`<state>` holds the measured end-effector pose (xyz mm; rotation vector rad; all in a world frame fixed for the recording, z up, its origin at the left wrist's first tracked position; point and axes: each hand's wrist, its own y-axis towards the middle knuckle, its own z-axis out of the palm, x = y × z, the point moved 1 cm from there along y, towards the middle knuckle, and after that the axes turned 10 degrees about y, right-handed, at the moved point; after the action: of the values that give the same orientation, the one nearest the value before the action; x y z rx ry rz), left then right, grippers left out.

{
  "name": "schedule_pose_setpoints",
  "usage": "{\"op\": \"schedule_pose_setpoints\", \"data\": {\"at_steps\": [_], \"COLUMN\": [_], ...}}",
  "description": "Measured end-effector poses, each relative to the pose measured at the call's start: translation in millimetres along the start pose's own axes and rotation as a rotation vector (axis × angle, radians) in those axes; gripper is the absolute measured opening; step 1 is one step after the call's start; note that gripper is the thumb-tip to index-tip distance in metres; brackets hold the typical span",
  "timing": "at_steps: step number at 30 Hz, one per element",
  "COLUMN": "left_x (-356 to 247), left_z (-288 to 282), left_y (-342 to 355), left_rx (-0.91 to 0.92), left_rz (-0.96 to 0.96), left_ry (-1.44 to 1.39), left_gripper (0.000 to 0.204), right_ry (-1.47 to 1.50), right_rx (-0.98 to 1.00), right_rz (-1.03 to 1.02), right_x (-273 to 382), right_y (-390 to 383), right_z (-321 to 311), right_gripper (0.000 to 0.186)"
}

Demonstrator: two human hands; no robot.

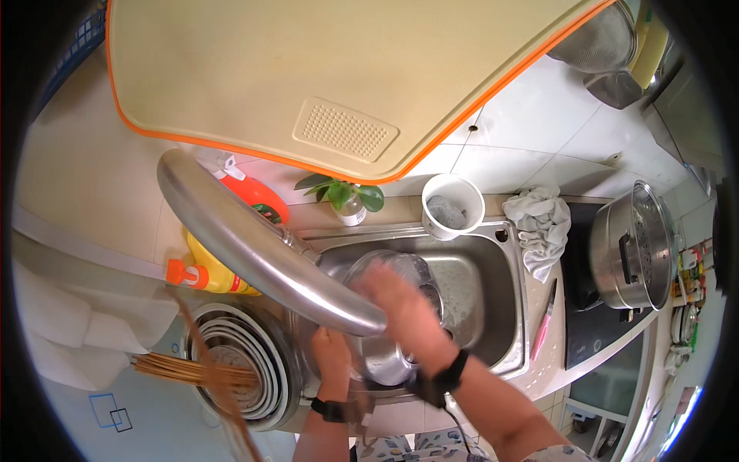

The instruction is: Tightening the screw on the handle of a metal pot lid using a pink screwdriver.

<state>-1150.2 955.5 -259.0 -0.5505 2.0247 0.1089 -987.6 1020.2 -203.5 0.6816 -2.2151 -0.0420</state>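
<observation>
My right hand (408,312), blurred by motion, reaches over the steel sink (489,300) above a shiny, rounded piece of metalware (387,363). Whether its fingers hold anything is unclear. My left hand (332,358) is at the sink's left side, beside the same metalware. The thick, curved steel tap (269,266) crosses in front and hides its fingertips, so its grip does not show. Farther back in the sink, partly behind my right hand, lies a shiny, see-through rounded surface (400,266).
Nested metal bowls (289,385) stand left, with wooden chopsticks (177,369) across them. Behind are yellow (212,266) and red bottles (258,199), a plant (339,192) and a white tub (454,192). A cloth (539,223), pink-handled knife (543,327) and steel pot (616,246) are right. A cutting board (254,77) hangs overhead.
</observation>
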Motion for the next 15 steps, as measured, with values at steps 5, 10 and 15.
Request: {"op": "schedule_pose_setpoints", "data": {"at_steps": [5,10,15], "left_x": [19,12,-13], "left_z": [-1,-1,-3], "left_y": [6,1,-13], "left_rx": [-0.075,-0.078,-0.080], "left_rz": [-0.048,-0.172,-0.066], "left_ry": [-0.009,-0.170,-0.005], "left_gripper": [0.041,0.039,0.038], "right_ry": [0.321,0.284,0.362], "right_rx": [0.035,0.062,-0.006], "right_rz": [0.216,0.083,0.450], "right_x": [-5,22,-80], "right_y": [6,-11,15], "right_z": [-13,7,-34], "right_gripper": [0.051,0.057,0.042]}}
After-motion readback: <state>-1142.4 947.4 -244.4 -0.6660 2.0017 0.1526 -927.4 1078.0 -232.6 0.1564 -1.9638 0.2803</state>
